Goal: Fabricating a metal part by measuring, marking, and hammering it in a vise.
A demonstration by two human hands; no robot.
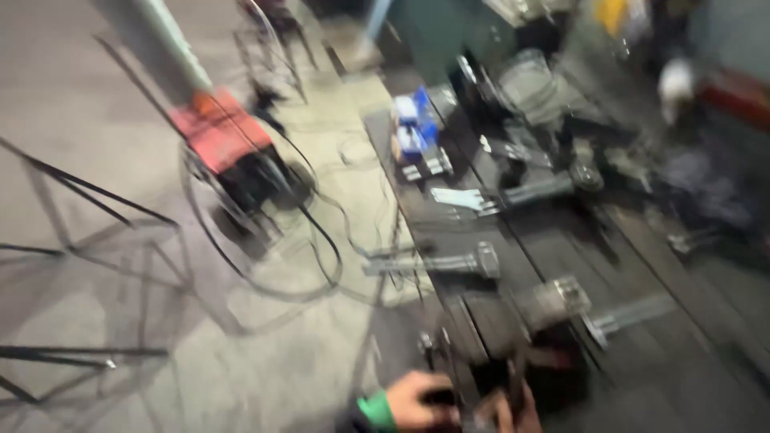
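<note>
Workshop floor, pale concrete, littered with black welded steel frames and loops of dark cable; whole view smeared by motion. Red and black box-shaped welding machine stands on the floor, well apart from the hands.

Dark metal tabletop runs up the right side, crowded. Grey cylindrical power tool with round head lies across its left edge. Second grey power tool, angle-grinder shaped, lies further up. Blue and white small cartons stacked near the far end; whether shut or what they contain cannot be told. No open container visible.

Left hand, green cuff at the wrist, sits at bottom edge, fingers curled around a dark blurred object just below a black clamp-like metal block at the tabletop's near corner. Right hand just beside it, mostly cut off; its grip cannot be told.

Judgement: hands appear to be gripping or adjusting something at that near block. Next move would call for a steady view and a firm two-handed hold.
</note>
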